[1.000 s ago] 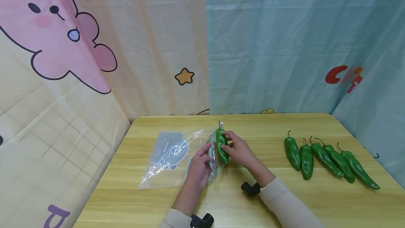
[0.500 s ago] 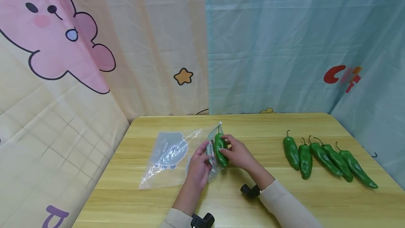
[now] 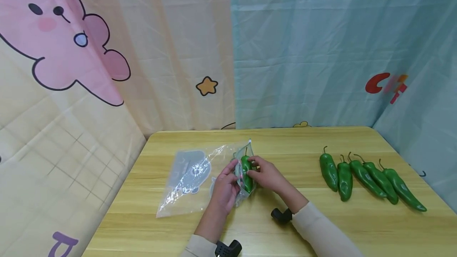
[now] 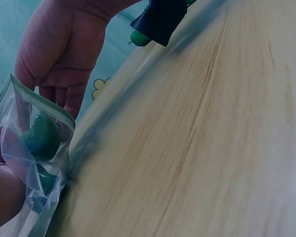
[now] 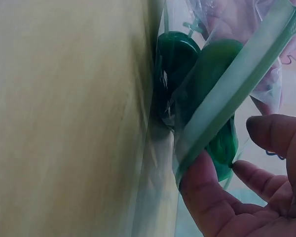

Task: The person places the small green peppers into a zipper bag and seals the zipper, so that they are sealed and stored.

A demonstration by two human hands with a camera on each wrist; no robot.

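Observation:
A clear zip bag (image 3: pixel 191 173) with a green zip strip and a grey-blue animal print lies on the table, its mouth spread toward the right. My left hand (image 3: pixel 224 193) holds the bag near the opening, fingers along its side. At the mouth, my right hand (image 3: pixel 269 175) grips a green chili pepper (image 3: pixel 246 165) between thumb and fingers; most of the pepper is now within the bag. Fingertips (image 5: pixel 202 170) press by the zip strip (image 5: pixel 237 89) in the right wrist view. A second green pepper (image 5: pixel 175 54) shows through the plastic there.
Several more green peppers (image 3: pixel 367 179) lie in a row on the right half of the wooden table (image 3: pixel 292 146). Printed curtains (image 3: pixel 303 50) hang behind the table's far edge. Each wrist wears a black camera (image 3: pixel 282 215).
The right hand has moved the pepper slightly down and left, from beside the bag's mouth to inside it. The bag's mouth has spread wider around it; the left hand stays nearly still.

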